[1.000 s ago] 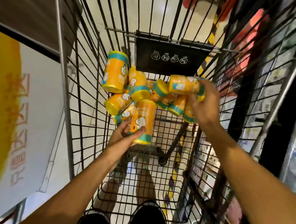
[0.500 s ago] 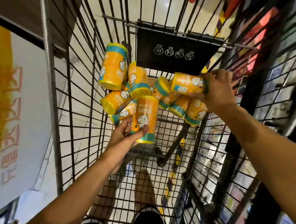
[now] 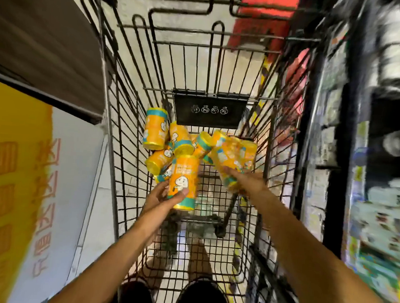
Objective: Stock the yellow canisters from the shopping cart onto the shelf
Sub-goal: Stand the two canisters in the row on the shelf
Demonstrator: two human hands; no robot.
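Observation:
A black wire shopping cart [image 3: 119, 160] holds a pile of several yellow canisters [image 3: 155, 132] with teal bands and a white cartoon figure. My left hand [image 3: 161, 197] grips one canister [image 3: 184, 174] by its lower end, upright and in front of the pile. To the right my right hand [image 3: 251, 183] holds another, tilted canister [image 3: 227, 159] low inside the cart, next to the pile; it is blurred by motion. The shelf [image 3: 380, 168] runs along the right side, also blurred.
A black plaque [image 3: 209, 110] hangs on the cart's child-seat flap behind the pile. A yellow and white sign panel [image 3: 33, 187] stands at the left. Something red [image 3: 263, 16] lies beyond the cart. My legs show through the cart floor.
My right hand, which held its canister high at the cart's right side, has come down and towards me beside the pile. The view has tilted up. My left hand keeps its canister.

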